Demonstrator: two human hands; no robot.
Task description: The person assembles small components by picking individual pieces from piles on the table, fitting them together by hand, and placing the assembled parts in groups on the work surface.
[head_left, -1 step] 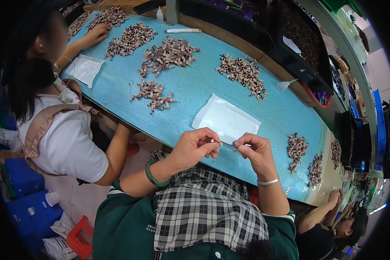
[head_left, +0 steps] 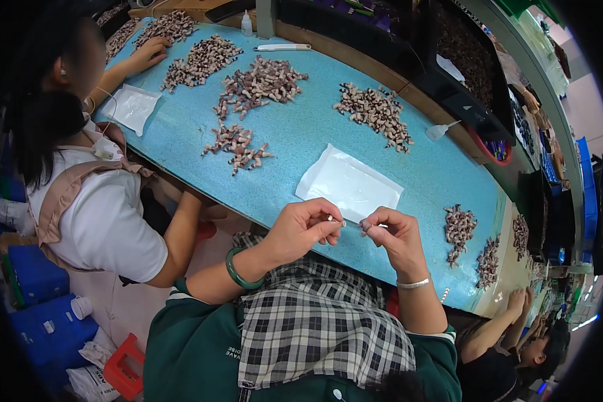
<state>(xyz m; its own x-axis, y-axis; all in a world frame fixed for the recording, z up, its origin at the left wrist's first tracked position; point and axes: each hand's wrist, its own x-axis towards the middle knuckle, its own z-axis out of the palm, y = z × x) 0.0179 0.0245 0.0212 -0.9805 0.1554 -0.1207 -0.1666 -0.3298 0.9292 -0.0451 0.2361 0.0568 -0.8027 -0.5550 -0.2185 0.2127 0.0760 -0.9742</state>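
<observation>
Over the table's near edge, my left hand (head_left: 305, 231) pinches a small pale piece (head_left: 331, 218) between thumb and fingers. Facing it across a narrow gap, my right hand (head_left: 394, 236) is closed on a small greyish-purple piece (head_left: 364, 226). Fingers cover most of both pieces, so their exact kind does not show. Just beyond my hands lies a flat white plastic packet (head_left: 348, 182). Farther off sits a heap of small cream-and-dark pieces (head_left: 375, 115), and to its left are heaps of purple-and-cream pieces (head_left: 264, 82).
Smaller heaps (head_left: 459, 231) lie on the blue table (head_left: 295, 144) at right. A dropper bottle (head_left: 438, 132) and a white pen-like tool (head_left: 283, 47) lie at the back. A co-worker's hand (head_left: 151, 53) rests by another heap at left. Black bins (head_left: 462, 100) stand behind.
My fingertips have shifted very slightly around the small pieces. The heaps and the packet look the same.
</observation>
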